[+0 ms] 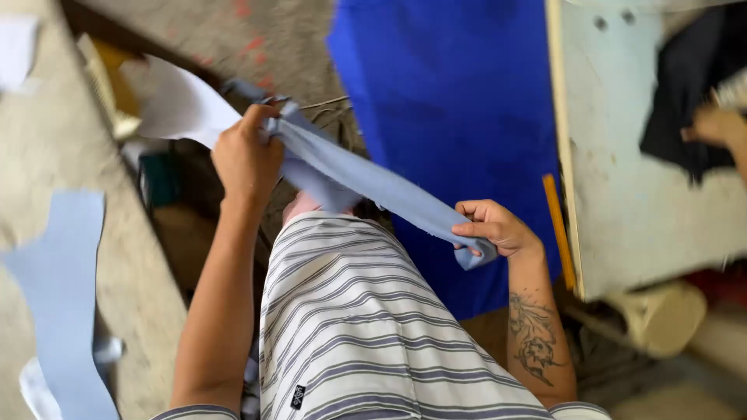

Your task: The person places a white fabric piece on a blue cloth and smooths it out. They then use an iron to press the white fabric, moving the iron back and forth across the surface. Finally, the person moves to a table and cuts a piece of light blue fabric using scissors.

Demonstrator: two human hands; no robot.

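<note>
In the middle of the frame the left hand (pixel 247 159) is closed around one end of a long strip of light grey-blue cloth (pixel 373 183), and the right hand (pixel 494 228) pinches the other end between curled fingers. The strip hangs stretched and part folded between them, not yet flat. The pale worn table (pixel 622 210) edge lies near at right, the bright blue fabric sheet (pixel 459 101) behind.
</note>
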